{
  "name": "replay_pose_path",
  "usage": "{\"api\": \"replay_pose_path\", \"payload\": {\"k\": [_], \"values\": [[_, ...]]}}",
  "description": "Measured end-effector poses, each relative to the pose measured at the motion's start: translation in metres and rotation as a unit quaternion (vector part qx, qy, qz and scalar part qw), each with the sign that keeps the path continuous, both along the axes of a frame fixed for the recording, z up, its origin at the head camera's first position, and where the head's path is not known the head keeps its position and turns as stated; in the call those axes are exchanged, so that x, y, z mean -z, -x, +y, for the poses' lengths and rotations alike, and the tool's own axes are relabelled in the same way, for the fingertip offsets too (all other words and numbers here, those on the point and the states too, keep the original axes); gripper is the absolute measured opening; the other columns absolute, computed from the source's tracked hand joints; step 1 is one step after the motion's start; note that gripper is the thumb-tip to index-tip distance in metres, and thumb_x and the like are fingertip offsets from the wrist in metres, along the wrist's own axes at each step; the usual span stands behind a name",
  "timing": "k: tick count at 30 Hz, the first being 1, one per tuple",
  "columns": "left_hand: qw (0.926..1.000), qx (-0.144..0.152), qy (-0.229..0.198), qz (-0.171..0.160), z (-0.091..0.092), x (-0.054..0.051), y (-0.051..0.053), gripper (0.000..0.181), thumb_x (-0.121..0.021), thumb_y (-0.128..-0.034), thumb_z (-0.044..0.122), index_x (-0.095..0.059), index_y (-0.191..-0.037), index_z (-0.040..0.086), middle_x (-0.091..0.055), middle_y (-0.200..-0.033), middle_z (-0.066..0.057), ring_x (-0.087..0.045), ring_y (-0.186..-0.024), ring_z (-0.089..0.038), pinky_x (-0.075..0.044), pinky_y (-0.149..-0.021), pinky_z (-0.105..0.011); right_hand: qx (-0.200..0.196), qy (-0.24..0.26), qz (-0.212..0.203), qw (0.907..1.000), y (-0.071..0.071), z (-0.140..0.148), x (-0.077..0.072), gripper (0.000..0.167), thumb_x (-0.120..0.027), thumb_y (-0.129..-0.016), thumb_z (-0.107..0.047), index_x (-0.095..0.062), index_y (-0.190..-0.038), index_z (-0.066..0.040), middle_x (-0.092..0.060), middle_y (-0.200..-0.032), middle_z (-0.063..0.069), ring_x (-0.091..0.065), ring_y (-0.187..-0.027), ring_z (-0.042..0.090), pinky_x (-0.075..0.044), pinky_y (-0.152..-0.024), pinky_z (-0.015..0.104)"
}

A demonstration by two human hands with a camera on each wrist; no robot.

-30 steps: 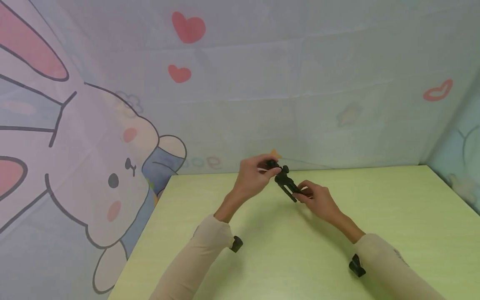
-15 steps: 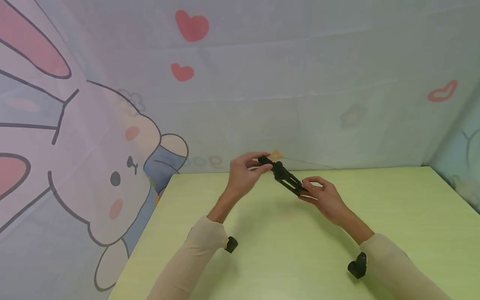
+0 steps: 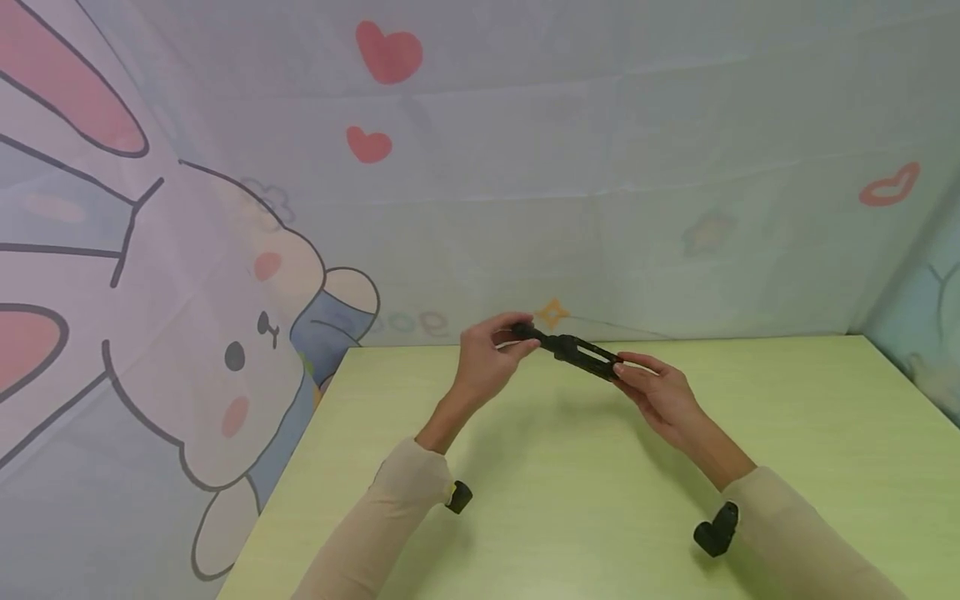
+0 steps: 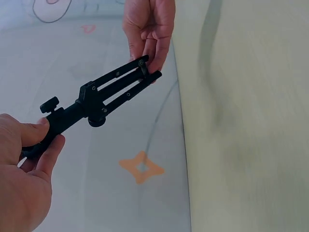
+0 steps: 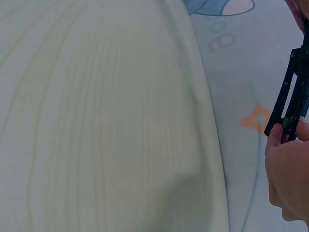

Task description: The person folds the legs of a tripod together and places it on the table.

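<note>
A small black tripod (image 3: 585, 354) with its legs folded together is held up between both hands, above the far edge of the table. My left hand (image 3: 487, 354) pinches its head end between thumb and fingers. At the leg ends, my right hand (image 3: 663, 400) grips with thumb and fingertips. The left wrist view shows the tripod (image 4: 94, 99) slanting up to the right, with a small knob (image 4: 49, 104) near the left thumb and a round knob (image 4: 96, 121) by the leg joint. Part of the tripod (image 5: 289, 92) is cut off at the right wrist view's edge.
The light green table (image 3: 570, 500) lies below the hands. Behind it hangs a pale cloth backdrop (image 3: 525, 208) with printed hearts and a large rabbit at the left. A small black camera sits on each wrist, the left camera (image 3: 459, 497) and the right camera (image 3: 716, 529).
The tripod has turned from a steep slant to a flatter one. My right hand has moved right and slightly down with the leg ends; my left hand has shifted slightly left.
</note>
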State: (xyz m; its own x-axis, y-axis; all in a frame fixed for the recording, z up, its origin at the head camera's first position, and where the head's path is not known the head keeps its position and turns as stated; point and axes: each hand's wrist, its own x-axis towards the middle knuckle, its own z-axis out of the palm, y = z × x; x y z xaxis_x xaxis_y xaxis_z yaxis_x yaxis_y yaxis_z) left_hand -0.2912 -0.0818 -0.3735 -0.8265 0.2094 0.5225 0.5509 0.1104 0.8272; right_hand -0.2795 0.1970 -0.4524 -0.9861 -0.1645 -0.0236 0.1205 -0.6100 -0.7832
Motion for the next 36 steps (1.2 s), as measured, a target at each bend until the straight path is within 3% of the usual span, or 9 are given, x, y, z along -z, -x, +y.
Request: {"api": "replay_pose_path", "payload": {"k": [6,14,19,28,32,36], "values": [[0.9991,-0.014,0.035,0.019,-0.004,0.006,0.002,0.026,-0.081,-0.0844,-0.009,-0.075,-0.11,-0.005,-0.074,-0.105,-0.02,-0.076,-0.098,-0.032,-0.061,-0.082,-0.028,0.02,0.0,0.011,0.9997,0.0,0.004,-0.002,0.026,-0.06,-0.099,0.012,-0.064,-0.123,0.003,-0.077,-0.104,0.008,-0.075,-0.1,0.016,-0.056,-0.095,0.028],[0.9933,-0.023,0.109,0.03,-0.011,0.021,0.007,0.025,-0.082,-0.0849,-0.007,-0.076,-0.109,-0.005,-0.075,-0.106,-0.019,-0.076,-0.095,-0.027,-0.061,-0.078,-0.026,0.043,-0.053,0.054,0.9962,0.002,0.009,-0.004,0.025,-0.064,-0.097,0.011,-0.066,-0.121,0.003,-0.078,-0.102,0.007,-0.075,-0.096,0.015,-0.057,-0.093,0.029],[0.9834,-0.036,0.172,0.046,-0.013,0.032,0.009,0.023,-0.083,-0.0841,-0.007,-0.077,-0.107,-0.005,-0.076,-0.103,-0.018,-0.076,-0.089,-0.026,-0.061,-0.072,-0.024,0.067,-0.112,0.067,0.9892,0.002,0.011,-0.004,0.031,-0.07,-0.095,0.008,-0.064,-0.126,0.006,-0.079,-0.098,0.005,-0.076,-0.094,0.013,-0.057,-0.092,0.029],[0.9738,-0.045,0.221,0.032,-0.017,0.051,0.012,0.025,-0.082,-0.086,-0.002,-0.077,-0.11,-0.002,-0.076,-0.106,-0.013,-0.077,-0.09,-0.024,-0.06,-0.076,-0.026,0.094,-0.195,0.093,0.9719,0.004,0.012,-0.001,0.029,-0.076,-0.091,0.005,-0.066,-0.119,0.009,-0.079,-0.091,0.002,-0.076,-0.087,0.011,-0.058,-0.088,0.027],[0.969,-0.047,0.24,0.033,-0.019,0.062,0.014,0.025,-0.083,-0.0855,-0.001,-0.078,-0.11,0.0,-0.077,-0.106,-0.011,-0.076,-0.09,-0.022,-0.06,-0.077,-0.025,0.095,-0.273,0.11,0.9508,0.004,0.015,0.0,0.036,-0.08,-0.091,-0.002,-0.065,-0.121,0.01,-0.079,-0.092,-0.001,-0.074,-0.087,0.01,-0.058,-0.087,0.023],[0.9639,-0.042,0.26,0.039,-0.02,0.072,0.016,0.023,-0.084,-0.085,0.0,-0.079,-0.107,0.004,-0.076,-0.104,-0.008,-0.074,-0.088,-0.018,-0.058,-0.078,-0.024,0.095,-0.359,0.135,0.9187,0.001,0.019,0.0,0.042,-0.082,-0.091,-0.011,-0.066,-0.124,0.009,-0.079,-0.096,0.002,-0.073,-0.089,0.01,-0.058,-0.084,0.022]]}}
